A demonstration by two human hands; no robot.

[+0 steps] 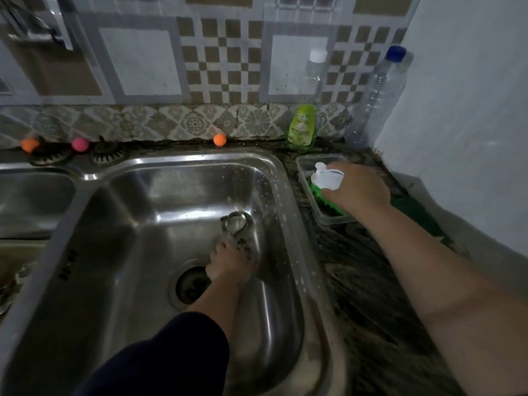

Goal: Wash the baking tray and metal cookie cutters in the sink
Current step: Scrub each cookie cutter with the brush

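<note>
Down in the steel sink (137,212), my left hand (230,265) grips a bunch of metal cookie cutters (237,228) just above the drain (193,284). One round ring sticks up beyond my fingers. My right hand (357,190) reaches over the counter to a clear plastic tub (307,164) and holds a white soapy lump (325,177) over a green scrubbing sponge (321,194) inside it. No baking tray is in view.
A green dish soap bottle (301,127) stands behind the tub, with two clear plastic bottles (380,92) against the wall corner. Small orange and pink balls (219,140) sit along the back ledge. A second basin (31,195) lies to the left.
</note>
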